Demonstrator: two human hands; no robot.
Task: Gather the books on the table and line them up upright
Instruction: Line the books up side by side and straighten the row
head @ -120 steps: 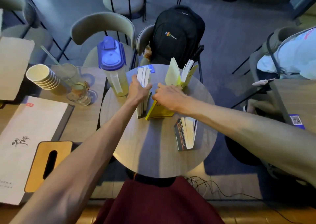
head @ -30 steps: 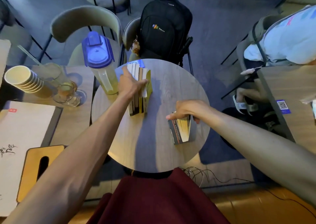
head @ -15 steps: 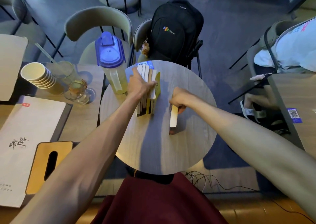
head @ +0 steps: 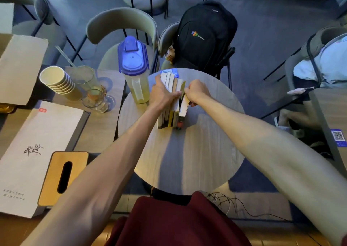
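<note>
Half a second on, you are closing the gap: your right hand [head: 197, 93] is bringing the last book [head: 184, 105], which was standing alone nearer the table's middle, up against the right end of the row of books [head: 170, 84].

Closest to you, at 6 o'clock, a maroon garment [head: 174, 225] is filling the bottom of the view, and a wooden tissue box [head: 54, 178] is lying at 8 o'clock on the neighbouring table. Both your forearms are reaching across the round table [head: 187, 152].

Toward its 11 o'clock, the row is standing upright. Your left hand [head: 162, 94] is clasping it over the top, fingers curling across the page edges. Your right hand is pinching the last book near its top edge.

A blue-lidded pitcher [head: 134, 71] is standing at 10 o'clock, just beside the row. Farther off, at 12 o'clock, a black backpack [head: 204, 37] is sitting on a chair.
</note>
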